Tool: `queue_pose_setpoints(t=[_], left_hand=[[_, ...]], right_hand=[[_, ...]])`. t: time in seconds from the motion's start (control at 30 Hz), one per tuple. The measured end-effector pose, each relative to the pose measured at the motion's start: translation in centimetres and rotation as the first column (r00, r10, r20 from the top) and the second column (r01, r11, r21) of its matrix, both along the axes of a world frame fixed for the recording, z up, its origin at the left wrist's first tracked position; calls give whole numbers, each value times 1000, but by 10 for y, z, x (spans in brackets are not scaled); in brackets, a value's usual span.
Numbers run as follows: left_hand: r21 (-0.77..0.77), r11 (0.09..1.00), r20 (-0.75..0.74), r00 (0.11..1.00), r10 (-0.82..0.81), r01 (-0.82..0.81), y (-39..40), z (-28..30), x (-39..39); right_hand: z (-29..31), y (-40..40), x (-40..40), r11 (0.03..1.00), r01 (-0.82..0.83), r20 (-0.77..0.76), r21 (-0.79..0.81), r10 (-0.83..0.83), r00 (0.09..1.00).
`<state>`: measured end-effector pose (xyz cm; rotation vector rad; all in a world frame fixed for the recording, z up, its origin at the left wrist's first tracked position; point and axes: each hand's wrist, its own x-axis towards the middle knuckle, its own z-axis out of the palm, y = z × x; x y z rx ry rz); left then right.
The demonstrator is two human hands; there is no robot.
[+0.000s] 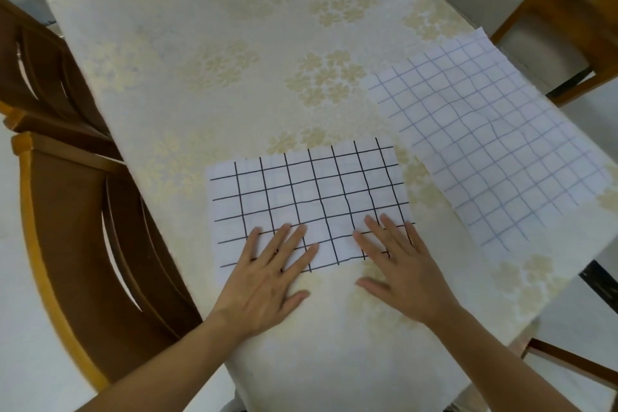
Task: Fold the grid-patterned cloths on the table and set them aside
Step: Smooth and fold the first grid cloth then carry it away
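A white cloth with a black grid [307, 191] lies flat on the table near its front, folded into a rectangle. My left hand [267, 278] presses flat on its near left corner, fingers straight and spread. My right hand [398, 264] presses flat on its near right corner in the same way. A second white cloth with a pale blue grid [495, 144] lies spread open to the right, reaching the table's right edge.
The table wears a cream cloth with pale flower prints [217, 60]. Two wooden chairs [83, 211] stand along the left side. Another wooden chair [561, 20] stands at the far right, and a dark chair part [598, 284] shows below the right edge.
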<state>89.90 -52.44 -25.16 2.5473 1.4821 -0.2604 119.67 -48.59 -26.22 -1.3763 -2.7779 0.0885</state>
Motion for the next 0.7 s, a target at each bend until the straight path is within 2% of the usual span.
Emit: queue_pose_setpoints(t=[0.17, 0.37, 0.7], left_hand=[[19, 998, 25, 998, 59, -59, 9, -7, 14], [50, 993, 34, 993, 109, -110, 8, -8, 20], [48, 997, -56, 996, 63, -60, -3, -15, 20]], right_hand=[[-9, 7, -13, 996, -7, -25, 93, 10, 1000], [-19, 7, -8, 993, 21, -25, 119, -18, 1000], [-18, 2, 7, 999, 22, 106, 43, -26, 994]])
